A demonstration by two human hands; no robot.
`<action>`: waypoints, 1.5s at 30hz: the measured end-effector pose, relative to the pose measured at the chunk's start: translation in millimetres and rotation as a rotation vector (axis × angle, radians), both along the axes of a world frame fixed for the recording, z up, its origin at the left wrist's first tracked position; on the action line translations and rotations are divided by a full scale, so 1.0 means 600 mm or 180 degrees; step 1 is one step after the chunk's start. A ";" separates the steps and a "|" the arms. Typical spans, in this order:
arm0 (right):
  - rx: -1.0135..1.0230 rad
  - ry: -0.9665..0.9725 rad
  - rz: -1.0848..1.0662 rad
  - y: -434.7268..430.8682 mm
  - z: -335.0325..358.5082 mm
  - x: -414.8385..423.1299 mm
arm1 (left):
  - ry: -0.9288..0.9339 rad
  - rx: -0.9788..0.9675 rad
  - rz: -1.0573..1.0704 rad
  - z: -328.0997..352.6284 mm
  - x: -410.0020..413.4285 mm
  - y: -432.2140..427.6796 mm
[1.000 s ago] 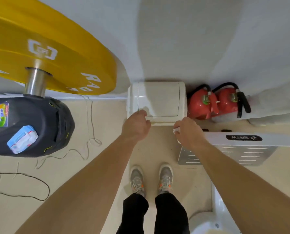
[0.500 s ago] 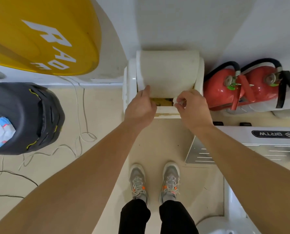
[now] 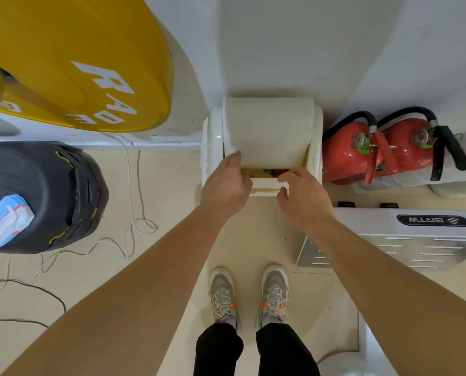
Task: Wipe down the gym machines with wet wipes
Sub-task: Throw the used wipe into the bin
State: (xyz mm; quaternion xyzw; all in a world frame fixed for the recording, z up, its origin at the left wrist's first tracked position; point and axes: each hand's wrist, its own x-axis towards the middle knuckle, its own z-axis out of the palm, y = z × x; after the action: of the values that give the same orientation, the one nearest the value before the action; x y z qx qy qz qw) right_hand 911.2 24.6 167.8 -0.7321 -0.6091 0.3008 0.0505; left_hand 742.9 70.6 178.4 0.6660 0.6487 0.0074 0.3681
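A white swing-lid bin (image 3: 316,147) stands on the floor against the wall, straight ahead of me. My left hand (image 3: 225,187) presses its fingers against the lower left edge of the lid (image 3: 269,131), which is tipped inward and leaves a gap with rubbish showing inside. My right hand (image 3: 302,198) hovers over the bin's front rim at the gap, fingers loosely bent, and no wipe shows in it. A blue and white pack of wet wipes (image 3: 6,225) lies on a black bag (image 3: 63,191) at the left.
A yellow weight plate (image 3: 77,58) hangs at upper left. Two red fire extinguishers (image 3: 373,151) stand right of the bin. A white machine base marked BRTW (image 3: 416,234) lies at right. Loose cables (image 3: 134,213) trail over the floor at left. My shoes (image 3: 249,294) stand below the bin.
My left hand pushed the closed lid inward. My right hand, pinching a white wipe half a second ago, moved to the gap and the wipe no longer shows in it.
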 end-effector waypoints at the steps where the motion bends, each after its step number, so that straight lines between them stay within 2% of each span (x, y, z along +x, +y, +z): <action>1: -0.0052 -0.0027 0.0018 -0.005 0.011 0.000 | 0.0045 -0.0076 -0.0019 0.011 -0.005 -0.006; 4: -0.0264 -0.0166 0.0218 -0.017 0.060 -0.006 | 0.0246 -0.0243 -0.0131 0.056 -0.027 -0.028; 7: -0.0434 -0.0359 0.0691 -0.022 0.124 -0.025 | 0.0380 -0.0336 -0.0125 0.109 -0.057 -0.055; 12: -0.0583 -0.0503 0.1360 -0.030 0.219 -0.093 | 0.0364 -0.0467 0.0300 0.188 -0.122 -0.120; 18: -0.0592 -0.0702 0.2131 -0.054 0.258 -0.221 | 0.0304 -0.0591 0.0983 0.221 -0.227 -0.215; 26: -0.0685 -0.0641 0.2799 -0.107 0.210 -0.485 | 0.0291 -0.0784 0.2015 0.188 -0.463 -0.376; 32: -0.0782 -0.0638 0.2959 -0.139 0.161 -0.695 | 0.0447 -0.0965 0.2322 0.134 -0.675 -0.464; 39: -0.0629 -0.0555 0.2894 -0.111 0.136 -0.911 | 0.0449 -0.0878 0.2304 0.080 -0.866 -0.445; 45: -0.0579 -0.0561 0.2855 -0.039 0.052 -1.026 | 0.0427 -0.0805 0.2307 0.006 -0.986 -0.359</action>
State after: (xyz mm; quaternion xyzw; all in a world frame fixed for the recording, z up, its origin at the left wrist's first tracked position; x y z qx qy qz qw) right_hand 295.7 1.0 198.8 -0.4206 -0.8386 0.2818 -0.2009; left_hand 151.1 -144.8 182.0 0.3420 0.8604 0.0134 0.3776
